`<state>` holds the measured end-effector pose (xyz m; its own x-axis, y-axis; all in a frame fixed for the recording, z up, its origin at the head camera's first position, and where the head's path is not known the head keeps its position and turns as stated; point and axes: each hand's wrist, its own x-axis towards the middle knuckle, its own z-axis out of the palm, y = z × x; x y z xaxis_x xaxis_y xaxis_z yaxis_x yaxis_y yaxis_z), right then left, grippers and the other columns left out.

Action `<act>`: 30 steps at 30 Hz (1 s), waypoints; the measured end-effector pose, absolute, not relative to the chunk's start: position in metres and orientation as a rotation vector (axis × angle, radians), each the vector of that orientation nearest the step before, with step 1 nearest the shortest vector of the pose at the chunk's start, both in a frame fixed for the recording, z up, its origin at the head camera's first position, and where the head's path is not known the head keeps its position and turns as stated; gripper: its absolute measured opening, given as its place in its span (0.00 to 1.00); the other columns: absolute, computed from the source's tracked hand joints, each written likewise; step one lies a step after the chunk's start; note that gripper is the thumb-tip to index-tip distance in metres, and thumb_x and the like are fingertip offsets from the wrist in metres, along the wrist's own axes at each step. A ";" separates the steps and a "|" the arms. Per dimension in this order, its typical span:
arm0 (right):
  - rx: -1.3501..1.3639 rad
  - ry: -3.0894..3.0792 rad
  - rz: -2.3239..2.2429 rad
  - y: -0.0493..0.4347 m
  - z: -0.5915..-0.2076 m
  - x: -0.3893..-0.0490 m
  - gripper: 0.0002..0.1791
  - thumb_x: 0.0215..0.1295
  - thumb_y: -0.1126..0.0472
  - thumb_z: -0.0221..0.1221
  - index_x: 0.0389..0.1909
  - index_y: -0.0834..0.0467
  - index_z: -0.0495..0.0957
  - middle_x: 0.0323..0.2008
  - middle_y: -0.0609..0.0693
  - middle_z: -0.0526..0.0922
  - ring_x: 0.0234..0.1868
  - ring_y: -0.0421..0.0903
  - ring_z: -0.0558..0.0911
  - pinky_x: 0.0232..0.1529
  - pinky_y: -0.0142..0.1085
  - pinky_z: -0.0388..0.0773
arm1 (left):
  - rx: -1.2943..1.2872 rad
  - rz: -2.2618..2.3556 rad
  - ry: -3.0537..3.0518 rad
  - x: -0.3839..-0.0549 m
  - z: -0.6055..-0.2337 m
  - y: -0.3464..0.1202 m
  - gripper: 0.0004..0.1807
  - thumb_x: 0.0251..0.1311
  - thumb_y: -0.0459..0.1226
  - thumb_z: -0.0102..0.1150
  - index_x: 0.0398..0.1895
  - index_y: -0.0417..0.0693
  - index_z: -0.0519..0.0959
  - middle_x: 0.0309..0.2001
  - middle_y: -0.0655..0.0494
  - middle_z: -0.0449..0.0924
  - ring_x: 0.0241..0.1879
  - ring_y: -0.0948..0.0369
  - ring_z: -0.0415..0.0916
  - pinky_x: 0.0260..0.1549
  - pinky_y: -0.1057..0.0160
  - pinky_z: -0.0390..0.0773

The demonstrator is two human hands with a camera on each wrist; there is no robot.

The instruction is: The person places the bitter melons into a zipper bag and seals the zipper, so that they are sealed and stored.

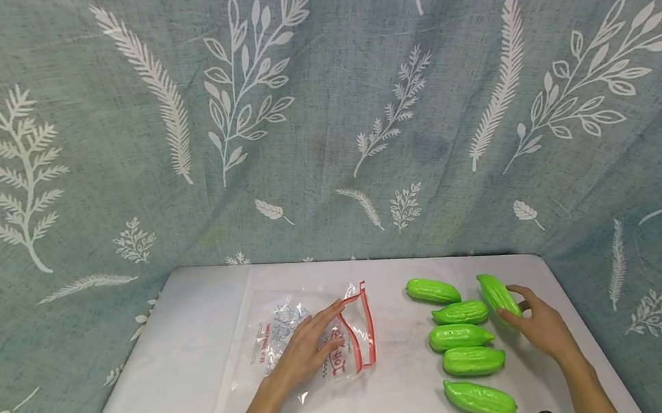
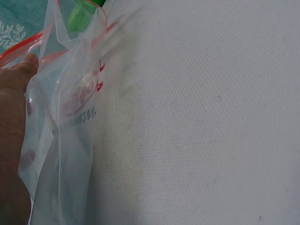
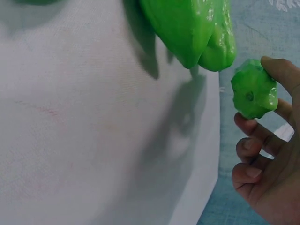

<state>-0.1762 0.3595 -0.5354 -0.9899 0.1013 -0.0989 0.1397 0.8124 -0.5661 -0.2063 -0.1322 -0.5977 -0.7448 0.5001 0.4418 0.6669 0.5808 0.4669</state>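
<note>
My right hand (image 1: 544, 328) grips a bright green bitter gourd (image 1: 499, 296) between thumb and fingers, holding it above the table. In the right wrist view that gourd's ridged end faces the camera. Several more bitter gourds (image 1: 473, 361) lie in a rough column left of this hand. My left hand (image 1: 308, 347) rests at the mouth of a clear plastic zip bag (image 1: 283, 322) with red edging and print. Its fingers look fairly straight, with the thumb apart from them, and the bag's red edges stand apart. In the left wrist view, raised film (image 2: 65, 117) partly covers this hand.
Both the bag and the gourds lie on a white-covered table (image 1: 409, 390). Behind it and along its sides hangs a grey-green cloth (image 1: 321, 125) with white leaf patterns. Bare white surface separates the bag from the gourds.
</note>
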 end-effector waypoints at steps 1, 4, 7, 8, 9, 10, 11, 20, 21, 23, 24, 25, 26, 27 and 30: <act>0.192 2.930 -0.923 0.359 -0.535 -0.176 0.48 0.65 0.30 0.56 0.76 0.55 0.57 0.55 0.68 0.77 0.42 0.56 0.81 0.30 0.40 0.75 | -0.963 -0.917 -2.551 -0.206 -0.598 -0.132 0.40 0.66 0.44 0.64 0.79 0.60 0.58 0.77 0.60 0.59 0.71 0.54 0.65 0.67 0.37 0.64; 0.177 2.934 -0.920 0.357 -0.532 -0.176 0.48 0.65 0.30 0.57 0.76 0.55 0.57 0.56 0.68 0.77 0.42 0.55 0.81 0.30 0.40 0.75 | -0.961 -0.922 -2.554 -0.206 -0.597 -0.132 0.40 0.66 0.43 0.64 0.79 0.60 0.58 0.78 0.60 0.59 0.71 0.54 0.65 0.67 0.37 0.64; 0.167 2.946 -0.918 0.355 -0.531 -0.177 0.47 0.65 0.30 0.57 0.76 0.54 0.58 0.55 0.67 0.78 0.43 0.56 0.81 0.31 0.40 0.76 | -0.960 -0.925 -2.558 -0.205 -0.596 -0.132 0.41 0.66 0.43 0.65 0.79 0.60 0.58 0.78 0.61 0.58 0.72 0.55 0.65 0.68 0.38 0.64; 0.160 2.951 -0.917 0.354 -0.531 -0.177 0.47 0.65 0.30 0.57 0.75 0.54 0.58 0.55 0.67 0.78 0.44 0.57 0.81 0.31 0.41 0.76 | -0.960 -0.925 -2.559 -0.205 -0.596 -0.132 0.41 0.66 0.43 0.65 0.79 0.60 0.58 0.78 0.61 0.58 0.72 0.55 0.65 0.68 0.38 0.64; 0.155 2.957 -0.916 0.354 -0.530 -0.177 0.47 0.66 0.31 0.57 0.75 0.54 0.58 0.55 0.67 0.78 0.44 0.57 0.82 0.32 0.41 0.76 | -0.958 -0.926 -2.563 -0.205 -0.596 -0.132 0.41 0.66 0.43 0.65 0.79 0.60 0.58 0.78 0.61 0.58 0.72 0.56 0.64 0.68 0.39 0.63; 0.149 2.962 -0.915 0.354 -0.530 -0.177 0.46 0.66 0.31 0.57 0.75 0.55 0.58 0.55 0.67 0.78 0.44 0.57 0.82 0.32 0.41 0.76 | -0.959 -0.925 -2.561 -0.205 -0.596 -0.132 0.41 0.66 0.43 0.65 0.79 0.60 0.58 0.78 0.61 0.59 0.72 0.56 0.64 0.68 0.39 0.64; 0.145 2.966 -0.916 0.353 -0.530 -0.178 0.46 0.66 0.32 0.58 0.75 0.54 0.59 0.55 0.67 0.78 0.45 0.57 0.82 0.32 0.41 0.76 | -0.959 -0.924 -2.560 -0.205 -0.596 -0.132 0.40 0.66 0.43 0.65 0.79 0.60 0.58 0.77 0.60 0.59 0.72 0.55 0.64 0.68 0.39 0.64; 0.095 2.953 -0.944 0.346 -0.521 -0.177 0.46 0.66 0.32 0.58 0.76 0.54 0.59 0.56 0.66 0.78 0.45 0.57 0.81 0.32 0.41 0.76 | -0.927 -0.956 -2.600 -0.204 -0.595 -0.132 0.41 0.66 0.42 0.65 0.79 0.65 0.57 0.78 0.64 0.56 0.73 0.57 0.63 0.69 0.36 0.61; 0.090 2.949 -0.948 0.345 -0.521 -0.177 0.46 0.66 0.32 0.58 0.76 0.54 0.58 0.56 0.66 0.78 0.45 0.57 0.81 0.32 0.41 0.75 | -0.923 -0.966 -2.606 -0.204 -0.595 -0.132 0.41 0.66 0.42 0.65 0.79 0.66 0.56 0.78 0.66 0.56 0.73 0.57 0.62 0.70 0.35 0.60; 0.081 2.946 -0.953 0.344 -0.520 -0.177 0.45 0.66 0.32 0.58 0.76 0.53 0.59 0.56 0.66 0.78 0.45 0.57 0.81 0.32 0.40 0.75 | -0.921 -0.966 -2.608 -0.204 -0.595 -0.132 0.42 0.66 0.42 0.65 0.79 0.67 0.56 0.78 0.67 0.55 0.73 0.58 0.62 0.70 0.36 0.60; 0.078 2.946 -0.954 0.343 -0.519 -0.177 0.45 0.66 0.32 0.58 0.76 0.53 0.59 0.56 0.66 0.78 0.45 0.57 0.81 0.31 0.40 0.75 | -0.925 -0.962 -2.602 -0.204 -0.596 -0.132 0.42 0.66 0.42 0.65 0.79 0.66 0.56 0.78 0.66 0.56 0.73 0.58 0.62 0.70 0.36 0.60; 0.075 2.945 -0.953 0.342 -0.519 -0.177 0.45 0.67 0.32 0.58 0.76 0.53 0.59 0.56 0.66 0.78 0.46 0.57 0.81 0.32 0.40 0.75 | -0.931 -0.961 -2.594 -0.204 -0.596 -0.132 0.42 0.66 0.42 0.65 0.79 0.66 0.57 0.78 0.65 0.57 0.73 0.58 0.62 0.69 0.36 0.61; 0.070 2.945 -0.953 0.341 -0.518 -0.177 0.45 0.66 0.32 0.58 0.76 0.53 0.59 0.56 0.66 0.78 0.46 0.57 0.81 0.32 0.40 0.75 | -0.936 -0.960 -2.587 -0.204 -0.596 -0.132 0.42 0.66 0.41 0.65 0.79 0.65 0.57 0.78 0.63 0.57 0.73 0.58 0.62 0.69 0.37 0.61; 0.068 2.943 -0.957 0.340 -0.518 -0.177 0.45 0.66 0.33 0.58 0.75 0.53 0.59 0.56 0.66 0.78 0.46 0.57 0.81 0.32 0.41 0.76 | -0.940 -0.955 -2.578 -0.204 -0.596 -0.132 0.41 0.65 0.42 0.65 0.79 0.64 0.57 0.78 0.62 0.58 0.73 0.57 0.63 0.69 0.37 0.62; 0.059 2.940 -0.963 0.337 -0.515 -0.177 0.45 0.66 0.33 0.59 0.75 0.53 0.59 0.56 0.66 0.78 0.47 0.58 0.81 0.33 0.42 0.77 | -0.946 -0.945 -2.563 -0.204 -0.595 -0.132 0.41 0.65 0.42 0.66 0.79 0.61 0.58 0.77 0.57 0.60 0.72 0.56 0.64 0.68 0.36 0.63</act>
